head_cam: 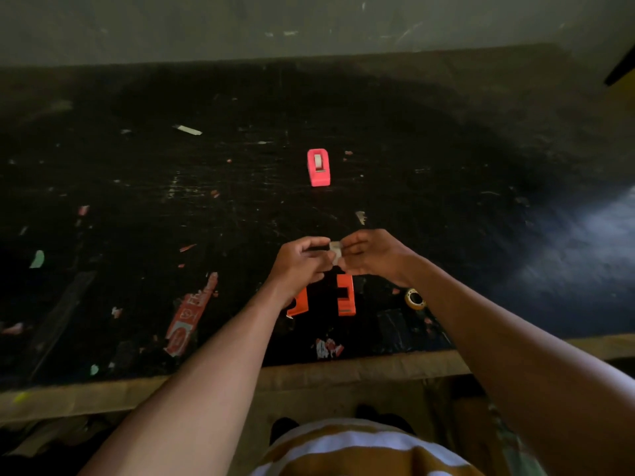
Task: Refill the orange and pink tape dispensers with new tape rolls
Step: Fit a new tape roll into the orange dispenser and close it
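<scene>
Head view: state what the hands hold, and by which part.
Both pinch one small pale piece between them: the left hand at its left edge, the right hand at its right edge. Whether it is tape cannot be told.

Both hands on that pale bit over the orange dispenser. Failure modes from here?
1. The left hand and right hand pinch the pale piece by the fingertips in mid-air; a slip could lose it among the scraps on the dark table.
2. The roll lies beside the right forearm, near the table's front edge; a sweep could knock it off.
3. The orange dispenser sits under the wrists and could get bumped.
</scene>
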Tool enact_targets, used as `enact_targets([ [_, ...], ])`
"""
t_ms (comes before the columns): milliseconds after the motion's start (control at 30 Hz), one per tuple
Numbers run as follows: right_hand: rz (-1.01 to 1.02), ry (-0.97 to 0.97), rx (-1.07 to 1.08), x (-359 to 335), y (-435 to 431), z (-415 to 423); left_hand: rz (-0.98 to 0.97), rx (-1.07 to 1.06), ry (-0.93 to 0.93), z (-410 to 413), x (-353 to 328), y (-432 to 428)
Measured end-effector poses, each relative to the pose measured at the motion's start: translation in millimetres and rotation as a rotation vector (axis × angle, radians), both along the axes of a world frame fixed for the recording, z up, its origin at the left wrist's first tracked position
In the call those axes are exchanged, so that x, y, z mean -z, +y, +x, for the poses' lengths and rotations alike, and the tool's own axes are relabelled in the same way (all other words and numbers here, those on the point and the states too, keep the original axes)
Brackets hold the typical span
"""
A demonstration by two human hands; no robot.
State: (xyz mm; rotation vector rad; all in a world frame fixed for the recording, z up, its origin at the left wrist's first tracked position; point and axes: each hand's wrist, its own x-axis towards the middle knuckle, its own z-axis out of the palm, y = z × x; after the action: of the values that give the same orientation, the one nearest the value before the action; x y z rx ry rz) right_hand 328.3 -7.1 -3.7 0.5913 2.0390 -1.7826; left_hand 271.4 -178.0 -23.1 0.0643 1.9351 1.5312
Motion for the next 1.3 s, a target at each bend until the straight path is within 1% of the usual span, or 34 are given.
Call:
enact_targets([
  [167, 0.059, -0.008, -0.011, -1.2, -5.1, 1.3, 0.044, 0.007, -0.083, -6.0, 1.4, -3.7],
  [367, 0.385, -0.087, -0.099, 10.2, 0.3, 6.7, 0.029, -0.052, -0.146, -10.1, 11.8, -10.2],
  [500, 0.473, -0.149, -0.181, 18.0, 0.4, 13.7, -0.001, -0.070, -0.161, -11.3, 16.5, -14.6],
  [633, 0.563, -0.141, -0.295, 22.4, -5.0, 12.5, -0.018, -0.059, -0.194, -12.2, 18.3, -17.9],
  [867, 0.626, -0.118, -0.375, 32.5, -6.3, 7.5, -0.013, -0.076, -0.246, -12.7, 18.6, -19.1],
  [1033, 0.612, -0.074, -0.358, 33.8, -0.4, 7.1, -0.006, -0.068, -0.277, -10.3, 20.1, -14.0],
  [1300, 0.561, 0.007, -0.315, 23.6, 10.8, 3.3, -0.032, -0.064, -0.257, -4.9, 19.4, 5.4],
])
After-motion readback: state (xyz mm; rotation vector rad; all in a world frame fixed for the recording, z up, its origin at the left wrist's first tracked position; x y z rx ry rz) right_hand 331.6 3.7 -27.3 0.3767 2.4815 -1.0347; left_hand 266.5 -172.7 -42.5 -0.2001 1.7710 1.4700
